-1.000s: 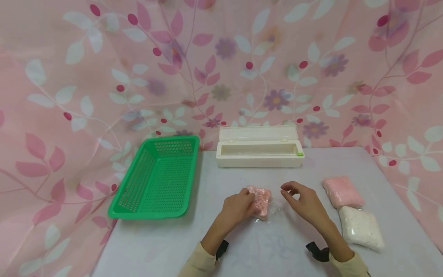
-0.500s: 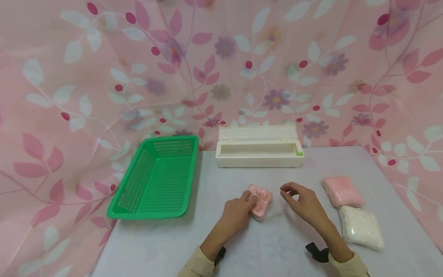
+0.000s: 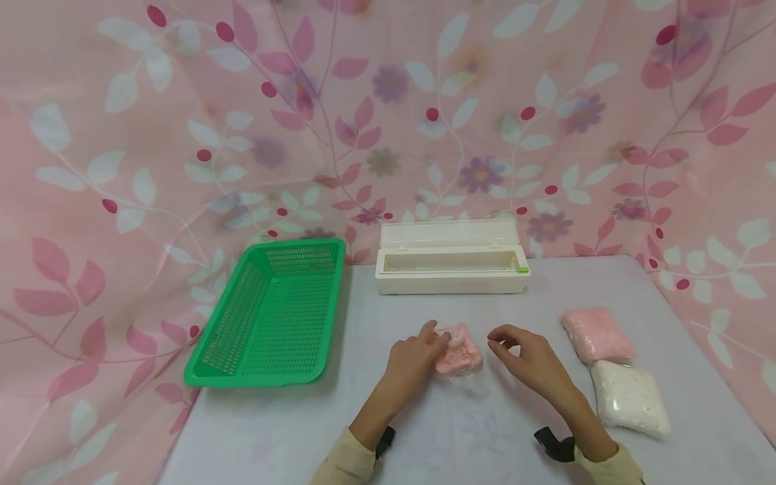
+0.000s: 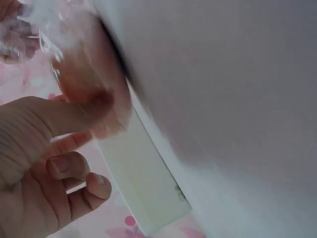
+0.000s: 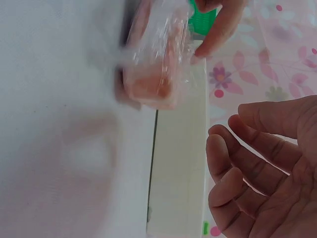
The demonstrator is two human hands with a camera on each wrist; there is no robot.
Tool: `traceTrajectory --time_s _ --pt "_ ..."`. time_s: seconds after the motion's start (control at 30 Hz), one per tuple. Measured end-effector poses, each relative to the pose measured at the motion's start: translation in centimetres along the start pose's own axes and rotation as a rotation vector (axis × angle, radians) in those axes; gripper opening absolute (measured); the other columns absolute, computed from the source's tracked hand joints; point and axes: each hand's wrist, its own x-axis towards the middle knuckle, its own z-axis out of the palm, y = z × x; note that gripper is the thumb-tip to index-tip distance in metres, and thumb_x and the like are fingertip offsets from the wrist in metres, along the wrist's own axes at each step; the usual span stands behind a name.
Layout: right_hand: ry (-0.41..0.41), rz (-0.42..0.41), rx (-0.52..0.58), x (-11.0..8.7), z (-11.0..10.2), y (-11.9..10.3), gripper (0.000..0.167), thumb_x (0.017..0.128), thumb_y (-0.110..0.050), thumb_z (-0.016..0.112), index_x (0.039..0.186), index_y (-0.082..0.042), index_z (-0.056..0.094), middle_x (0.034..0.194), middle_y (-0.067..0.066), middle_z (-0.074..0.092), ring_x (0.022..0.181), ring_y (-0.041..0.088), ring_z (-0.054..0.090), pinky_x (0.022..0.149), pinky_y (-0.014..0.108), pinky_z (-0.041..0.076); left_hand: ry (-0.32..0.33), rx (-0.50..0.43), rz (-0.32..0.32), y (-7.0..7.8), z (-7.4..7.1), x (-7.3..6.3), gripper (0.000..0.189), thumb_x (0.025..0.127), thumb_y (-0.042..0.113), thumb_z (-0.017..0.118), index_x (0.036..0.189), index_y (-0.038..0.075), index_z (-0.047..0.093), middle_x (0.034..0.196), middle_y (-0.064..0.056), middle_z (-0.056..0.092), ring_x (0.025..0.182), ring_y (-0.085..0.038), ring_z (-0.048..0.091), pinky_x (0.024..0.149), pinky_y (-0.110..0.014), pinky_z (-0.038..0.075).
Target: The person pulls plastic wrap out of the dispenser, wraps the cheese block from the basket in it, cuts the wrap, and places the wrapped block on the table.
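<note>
A small pink packet in clear plastic wrap (image 3: 459,351) is at the middle of the white table; its contents I cannot tell. My left hand (image 3: 412,358) pinches its left edge, with the thumb laid against the wrap in the left wrist view. Loose plastic trails from the packet's near side. To the right, my right hand (image 3: 530,357) hovers apart from the packet, fingers loosely bent and holding nothing. Two more wrapped packets, one pink (image 3: 599,335) and one white with specks (image 3: 630,397), lie at the right beyond my right hand.
A green plastic basket (image 3: 254,380) stands at the left of the table. At the back, a long cream box (image 3: 451,283) has its lid raised, with a small green piece (image 3: 522,269) at its right end. A pink floral curtain (image 3: 388,121) hangs behind.
My left hand has turned the pink packet on the table, so its loose plastic now points toward me rather than rightward. The right hand has barely moved.
</note>
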Motion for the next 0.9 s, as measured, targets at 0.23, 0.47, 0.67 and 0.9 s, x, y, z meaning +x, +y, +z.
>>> traceTrajectory --time_s 0.23,0.47,0.67,0.9 --pt "-0.016 -0.011 -0.007 -0.1 0.1 0.0 0.012 0.093 -0.017 0.07 0.104 -0.014 0.07 0.095 -0.005 0.069 0.087 0.016 0.062 0.07 0.036 0.046 0.028 -0.01 -0.121 0.2 -1.0 -1.0 0.03 0.085 0.008 0.074 0.11 0.02 0.062 0.093 -0.005 0.055 0.045 -0.01 0.04 0.036 -0.024 0.028" --pt "-0.092 -0.129 -0.046 -0.6 0.0 0.4 0.027 0.087 -0.006 0.072 0.113 -0.012 0.069 0.106 -0.003 0.069 0.092 0.02 0.063 0.075 0.042 0.05 -0.06 -0.145 -0.078 1.2 -2.9 -2.5 0.048 0.074 0.01 0.086 0.111 0.019 0.056 0.106 -0.005 0.056 0.049 -0.009 0.042 0.039 -0.021 0.029" --pt "-0.265 -0.247 -0.113 -1.3 0.3 0.6 0.049 0.074 -0.004 0.082 0.119 -0.016 0.064 0.112 -0.003 0.065 0.101 0.021 0.06 0.085 0.044 0.05 -0.138 -0.178 0.004 2.9 -2.3 -3.0 0.059 0.068 0.038 0.09 0.112 0.022 0.053 0.121 -0.005 0.047 0.051 -0.01 0.045 0.04 -0.022 0.029" --pt "-0.355 -0.256 -0.204 -1.8 1.4 -0.2 0.055 0.063 -0.019 0.093 0.111 -0.02 0.065 0.103 -0.011 0.063 0.094 0.012 0.055 0.079 0.039 0.051 -0.108 -0.111 0.032 4.0 -1.9 -2.9 0.058 0.074 0.051 0.081 0.123 0.026 0.06 0.123 -0.006 0.056 0.051 -0.009 0.049 0.041 -0.022 0.031"
